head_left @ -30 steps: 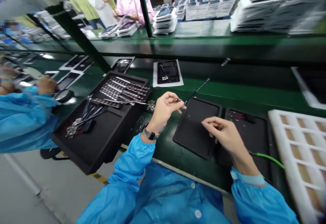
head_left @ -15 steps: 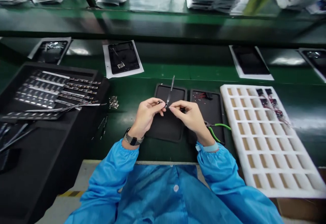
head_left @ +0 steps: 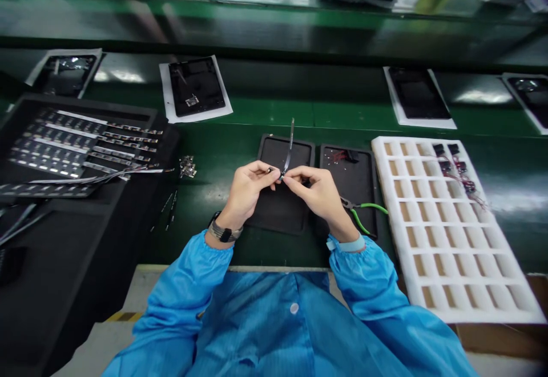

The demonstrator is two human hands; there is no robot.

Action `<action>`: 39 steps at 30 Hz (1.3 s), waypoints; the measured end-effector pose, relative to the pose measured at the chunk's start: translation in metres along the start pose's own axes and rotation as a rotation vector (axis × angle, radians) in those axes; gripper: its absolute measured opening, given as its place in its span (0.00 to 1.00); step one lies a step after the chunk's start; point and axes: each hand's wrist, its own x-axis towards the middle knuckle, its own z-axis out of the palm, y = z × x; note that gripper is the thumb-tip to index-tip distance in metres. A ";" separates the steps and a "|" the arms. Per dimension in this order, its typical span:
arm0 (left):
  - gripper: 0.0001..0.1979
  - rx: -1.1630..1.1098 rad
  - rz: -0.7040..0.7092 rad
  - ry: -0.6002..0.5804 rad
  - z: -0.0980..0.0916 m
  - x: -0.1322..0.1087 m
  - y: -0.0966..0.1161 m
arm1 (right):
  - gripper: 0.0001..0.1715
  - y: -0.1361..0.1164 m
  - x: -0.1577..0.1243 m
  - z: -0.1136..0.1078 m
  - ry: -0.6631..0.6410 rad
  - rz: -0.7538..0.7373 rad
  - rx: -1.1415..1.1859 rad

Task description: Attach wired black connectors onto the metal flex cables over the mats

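Beneath the grip extends a dark green, glossy workbench (head_left: 209, 200). Left of the grip stands a deep black foam box (head_left: 64, 240); to its right lies a white foam tray with rectangular compartments (head_left: 390, 200). A flat black rectangular tray (head_left: 282, 211) lies directly under the grip. The bare left hand (head_left: 246, 191) and bare right hand (head_left: 317, 191) meet over it, thumbs and forefingers pinching the lower end of a narrow silver-grey ribbon strip (head_left: 290, 148), which rises between them. Green-handled pliers (head_left: 369, 204) lie just right of the grip.
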 end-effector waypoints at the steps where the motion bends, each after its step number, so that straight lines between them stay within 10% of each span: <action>1: 0.16 0.006 0.007 0.006 0.000 0.000 0.000 | 0.09 0.000 0.000 0.000 0.000 0.000 0.000; 39: 0.14 -0.046 -0.040 -0.106 -0.010 -0.002 0.015 | 0.11 0.000 -0.001 -0.012 -0.065 -0.036 0.064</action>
